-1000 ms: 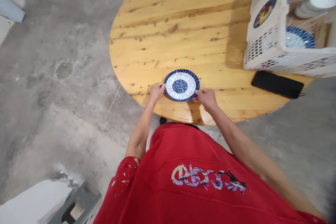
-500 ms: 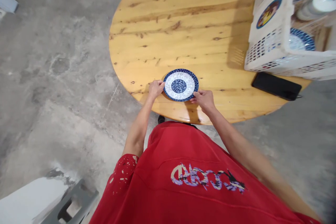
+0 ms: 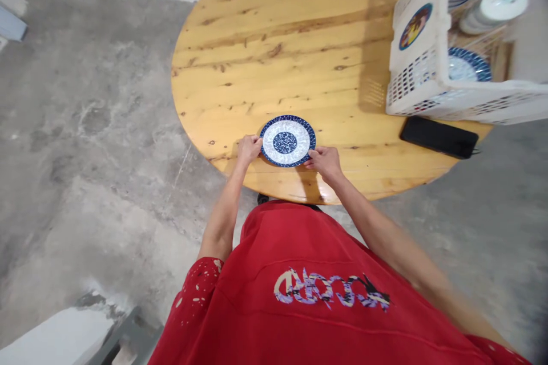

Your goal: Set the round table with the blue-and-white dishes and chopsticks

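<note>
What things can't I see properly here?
All in the head view:
Underside of the plate between the hands: turned away from the camera.
White crate's right end: cut off by the right edge.
Part of the patterned dish inside: hidden by the crate's wall.
Sticker's picture: too small and blurred.

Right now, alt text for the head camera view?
Left hand and right hand hold opposite sides of a blue-and-white plate at a wooden table; to the right, a black smartphone and white crate of dishes.

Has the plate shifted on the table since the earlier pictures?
No: the plate shows no clear shift in any direction against the table.
</note>
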A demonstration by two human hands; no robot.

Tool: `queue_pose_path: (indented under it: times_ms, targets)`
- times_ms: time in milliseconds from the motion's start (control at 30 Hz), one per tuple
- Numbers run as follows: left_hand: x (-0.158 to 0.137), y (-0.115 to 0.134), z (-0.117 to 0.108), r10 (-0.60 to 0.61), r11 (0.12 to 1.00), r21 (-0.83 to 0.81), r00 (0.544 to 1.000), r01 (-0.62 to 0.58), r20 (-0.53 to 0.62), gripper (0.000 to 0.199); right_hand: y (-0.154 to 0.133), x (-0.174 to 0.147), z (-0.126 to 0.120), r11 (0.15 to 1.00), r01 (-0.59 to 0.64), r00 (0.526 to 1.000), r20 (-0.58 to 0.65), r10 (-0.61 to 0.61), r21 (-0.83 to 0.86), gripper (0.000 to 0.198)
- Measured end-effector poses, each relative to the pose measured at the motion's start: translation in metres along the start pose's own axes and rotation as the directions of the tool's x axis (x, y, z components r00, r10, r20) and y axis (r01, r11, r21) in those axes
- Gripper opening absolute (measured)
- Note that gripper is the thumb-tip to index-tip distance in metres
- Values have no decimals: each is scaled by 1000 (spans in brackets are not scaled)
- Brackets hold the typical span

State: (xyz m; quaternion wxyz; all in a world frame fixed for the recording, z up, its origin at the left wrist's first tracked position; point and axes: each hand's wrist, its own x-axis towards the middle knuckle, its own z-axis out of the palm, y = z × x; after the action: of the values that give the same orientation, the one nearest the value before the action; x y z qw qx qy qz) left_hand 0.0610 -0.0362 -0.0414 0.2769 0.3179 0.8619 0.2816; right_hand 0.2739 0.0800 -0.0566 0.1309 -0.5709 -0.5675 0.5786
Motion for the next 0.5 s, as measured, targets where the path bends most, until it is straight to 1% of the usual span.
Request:
queue_pose_path:
  times_ms: [133, 233, 300, 367, 433, 500]
  targets:
    - [-1, 3, -6, 10, 999, 33, 1000, -11, 13, 31, -4, 0, 2, 998, -30, 999, 33, 32, -47, 20]
    - [-5, 4, -13, 37, 997, 61, 999, -39, 32, 33, -9, -4, 4, 999, -36, 998, 42, 37, -28, 22]
    - [-5, 2, -17, 54, 997, 49, 998, -56, 44, 40, -14, -6, 2, 999, -30, 998, 51, 31, -11, 27]
    - [0, -3, -21, 21, 1000, 8, 999, -22, 25, 41, -18, -8, -3, 1000, -11, 999, 39, 10, 16, 32]
    - [7, -6, -25, -16, 999, -36, 1000, 15, -23, 40, -19, -12, -13, 999, 12, 1000, 25, -13, 51, 31]
    - [13, -4, -31, -10, 996, -90, 997, 3, -82, 38, -18, -21, -25, 996, 24, 1000, 6, -25, 84, 29]
